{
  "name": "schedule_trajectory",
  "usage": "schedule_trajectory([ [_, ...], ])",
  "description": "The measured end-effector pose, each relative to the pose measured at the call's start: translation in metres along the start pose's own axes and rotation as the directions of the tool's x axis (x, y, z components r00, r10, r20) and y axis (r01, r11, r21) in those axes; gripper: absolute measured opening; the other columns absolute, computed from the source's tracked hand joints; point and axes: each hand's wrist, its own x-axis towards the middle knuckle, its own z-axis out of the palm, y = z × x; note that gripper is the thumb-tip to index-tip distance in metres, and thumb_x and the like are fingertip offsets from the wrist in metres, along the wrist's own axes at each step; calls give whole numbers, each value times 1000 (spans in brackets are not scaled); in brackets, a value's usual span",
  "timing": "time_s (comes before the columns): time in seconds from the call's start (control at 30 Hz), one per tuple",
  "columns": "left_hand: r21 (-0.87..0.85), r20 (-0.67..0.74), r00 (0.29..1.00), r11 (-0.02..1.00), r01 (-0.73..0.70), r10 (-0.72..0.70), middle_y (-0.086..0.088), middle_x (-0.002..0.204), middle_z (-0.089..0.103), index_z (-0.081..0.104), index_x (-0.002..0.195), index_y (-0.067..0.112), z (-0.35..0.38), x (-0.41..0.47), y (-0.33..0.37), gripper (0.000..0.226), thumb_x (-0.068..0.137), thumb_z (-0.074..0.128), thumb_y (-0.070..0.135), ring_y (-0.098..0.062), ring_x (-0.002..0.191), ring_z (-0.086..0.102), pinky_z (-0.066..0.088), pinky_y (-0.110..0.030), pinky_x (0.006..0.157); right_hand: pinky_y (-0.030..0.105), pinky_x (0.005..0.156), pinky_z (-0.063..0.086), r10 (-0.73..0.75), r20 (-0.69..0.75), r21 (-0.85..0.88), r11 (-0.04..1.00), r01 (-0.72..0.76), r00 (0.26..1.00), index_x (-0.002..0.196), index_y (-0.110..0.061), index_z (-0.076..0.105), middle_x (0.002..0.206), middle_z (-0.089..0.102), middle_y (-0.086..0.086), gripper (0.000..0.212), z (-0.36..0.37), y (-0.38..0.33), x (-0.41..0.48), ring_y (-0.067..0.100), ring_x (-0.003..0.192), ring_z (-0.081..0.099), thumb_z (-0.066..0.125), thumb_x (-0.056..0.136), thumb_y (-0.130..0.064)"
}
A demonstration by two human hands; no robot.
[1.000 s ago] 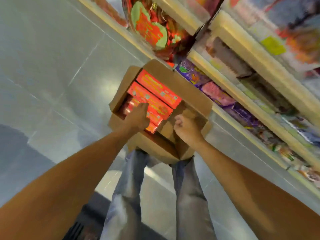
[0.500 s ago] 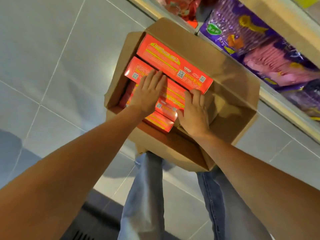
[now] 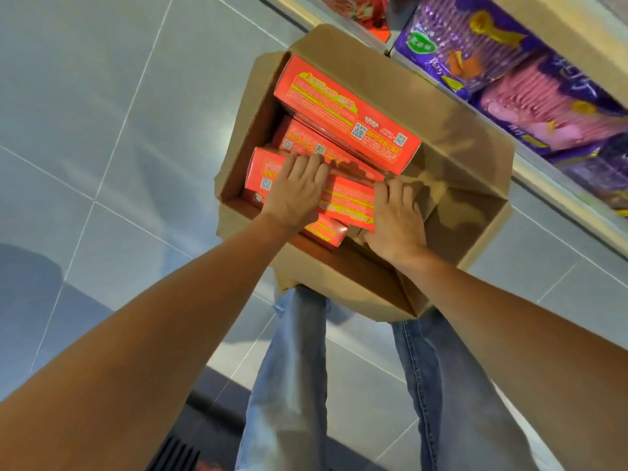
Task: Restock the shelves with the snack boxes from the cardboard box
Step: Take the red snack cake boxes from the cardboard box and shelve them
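Note:
An open cardboard box point(image 3: 458, 137) stands on the tiled floor in front of my legs, with several red snack boxes in its left half. The largest red box point(image 3: 339, 107) lies at the far side. My left hand point(image 3: 295, 195) lies over a nearer red snack box point(image 3: 346, 202), fingertips hooked on its far edge. Beside it, my right hand point(image 3: 397, 219) holds that box's right end, thumb on the red face. This box sits tilted above the ones under it. The cardboard box's right half shows a bare bottom.
A low shelf edge point(image 3: 560, 198) runs along the right, close behind the cardboard box, stocked with purple snack packs point(image 3: 543, 96) and red packets point(image 3: 356, 8). Grey floor tiles point(image 3: 119, 113) spread to the left. A dark mat point(image 3: 204, 419) lies by my jeans point(image 3: 289, 368).
My view has dropped closer to the cardboard box. Both hands went from resting on the boxes to taking hold of one red snack box, which has tilted up.

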Motion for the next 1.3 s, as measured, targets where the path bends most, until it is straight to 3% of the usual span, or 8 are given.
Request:
schedule_trajectory([
  [0.4, -534, 158, 987, 840, 93, -9, -11, 127, 56, 47, 129, 8, -152, -65, 5, 81, 69, 72, 56, -28, 115, 52, 35, -36, 101, 40, 102, 41, -53, 134, 412, 911, -7, 990, 140, -16, 29, 132, 35, 7, 84, -118, 4, -79, 21, 128, 34, 79, 73, -25],
  [0.57, -727, 281, 959, 660, 191, 32, -4, 123, 59, 52, 128, 10, -245, -76, -6, 62, 74, 78, 25, -17, 106, 57, 38, -21, 86, 39, 104, 41, -50, 153, 512, 858, -35, 987, 139, -23, 40, 129, 42, 4, 72, -200, -6, -94, 20, 124, 42, 76, 76, -23],
  [0.8, -741, 379, 925, 610, 279, 37, 3, 111, 63, 53, 124, 21, -358, -99, -32, 50, 81, 70, 39, -14, 92, 62, 46, -18, 73, 23, 73, 43, 48, 118, 827, 549, -125, 992, 137, -21, 41, 123, 48, -3, 83, -312, -29, -137, 16, 106, 53, 75, 62, -23],
  [0.9, -788, 379, 924, 544, 288, 60, 2, 97, 67, 60, 109, 21, -402, -108, -45, 30, 83, 69, 31, -11, 79, 66, 50, -14, 61, 24, 71, 46, 54, 84, 907, 408, -98, 995, 138, -14, 40, 103, 60, -1, 68, -353, -35, -159, 17, 91, 61, 72, 78, -18],
  [1.0, -810, 322, 946, 532, 248, 49, 3, 96, 69, 65, 105, 18, -461, -120, -57, 28, 82, 70, 34, -15, 81, 67, 53, -20, 68, 37, 86, 53, 22, 51, 931, 361, -56, 998, 135, -16, 44, 112, 68, 3, 95, -405, -47, -192, 20, 98, 67, 84, 56, -51],
  [1.07, -811, 290, 955, 545, 212, 60, 3, 92, 72, 66, 103, 19, -499, -126, -60, 29, 82, 70, 38, -14, 79, 69, 54, -26, 71, 37, 93, 52, -2, 29, 927, 373, -26, 1000, 125, -16, 54, 113, 69, 3, 73, -440, -56, -215, 17, 102, 67, 79, 67, -52],
  [1.17, -831, 247, 966, 529, 173, 72, -2, 88, 73, 68, 97, 19, -550, -136, -59, 35, 75, 72, 46, -16, 74, 70, 53, -28, 69, 11, 67, 54, 29, -73, 896, 440, 53, 997, 94, -21, 62, 77, 71, -15, 12, -487, -69, -245, -9, 64, 66, 57, 93, -32],
  [1.3, -812, 171, 981, 577, 89, 89, -2, 86, 72, 67, 92, 28, -625, -157, -51, 24, 84, 62, 49, -19, 76, 70, 52, -29, 70, 21, 62, 54, 190, -243, 851, 513, 114, 951, 83, -24, 65, 80, 73, 0, 28, -547, -84, -288, 7, 64, 69, 60, 86, -51],
])
